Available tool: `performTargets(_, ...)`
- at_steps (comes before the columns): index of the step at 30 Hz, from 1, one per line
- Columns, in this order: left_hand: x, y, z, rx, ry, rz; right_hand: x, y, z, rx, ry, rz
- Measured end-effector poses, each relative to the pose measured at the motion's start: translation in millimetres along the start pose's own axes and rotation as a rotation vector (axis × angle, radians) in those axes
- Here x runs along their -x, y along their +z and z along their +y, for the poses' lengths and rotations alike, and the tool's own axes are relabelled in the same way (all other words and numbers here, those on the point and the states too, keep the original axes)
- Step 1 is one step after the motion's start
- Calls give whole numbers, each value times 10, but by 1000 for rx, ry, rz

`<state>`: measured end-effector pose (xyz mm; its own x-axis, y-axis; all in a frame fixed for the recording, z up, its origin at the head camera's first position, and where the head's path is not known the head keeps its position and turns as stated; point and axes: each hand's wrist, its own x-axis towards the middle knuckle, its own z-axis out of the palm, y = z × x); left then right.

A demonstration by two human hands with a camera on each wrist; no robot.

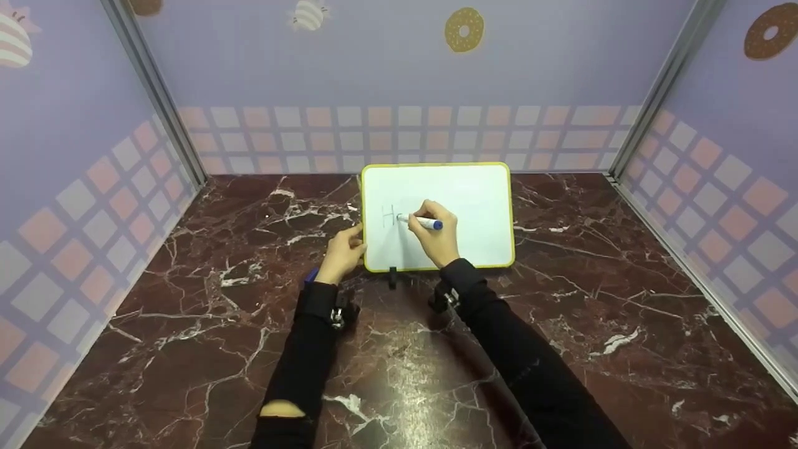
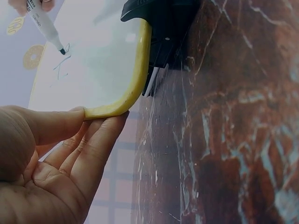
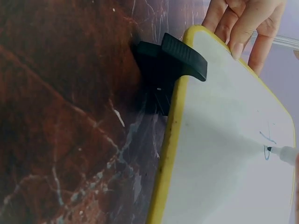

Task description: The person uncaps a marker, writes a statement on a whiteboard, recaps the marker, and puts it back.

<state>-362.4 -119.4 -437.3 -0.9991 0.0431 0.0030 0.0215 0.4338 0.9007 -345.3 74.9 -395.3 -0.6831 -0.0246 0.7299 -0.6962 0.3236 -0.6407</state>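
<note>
A small whiteboard (image 1: pixel 474 212) with a yellow frame stands propped up, held at its lower edge by a black clip stand (image 3: pixel 182 56). My left hand (image 1: pixel 344 252) pinches the board's left edge; in the left wrist view the thumb is on one side and the fingers (image 2: pixel 100 144) on the other. My right hand (image 1: pixel 437 234) grips a white marker (image 1: pixel 424 221) with a blue end. Its dark tip touches the board just right of a thin handwritten H (image 1: pixel 388 216). In the right wrist view a small curved stroke (image 3: pixel 266 153) shows at the tip.
A blue object (image 1: pixel 311 275) lies by my left wrist, mostly hidden. The board stands on a dark red marbled table (image 1: pixel 218 349). Purple patterned panels (image 1: pixel 386 75) enclose the back and both sides.
</note>
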Motion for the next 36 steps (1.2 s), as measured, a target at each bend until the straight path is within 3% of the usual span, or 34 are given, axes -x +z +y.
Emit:
performTargets(5, -5, 7, 5, -7, -11, 9, 25, -25, 30, -3, 28, -18)
performTargets(12, 6, 7, 14, -16, -2, 11, 17, -9, 382, 13, 30, 46)
performTargets(20, 15, 2, 4, -8, 17, 5, -79, -47, 479, -1, 10, 106)
performTargets(23, 20, 2, 1, -1, 16, 6, -109, -42, 487, 9, 21, 91)
performTargets(30, 18, 6, 12, 8, -1, -2, -109, -92, 96, 44, 38, 103)
performTargets(36, 11, 1, 15, 11, 4, 2, -38, -125, 95, 43, 11, 78)
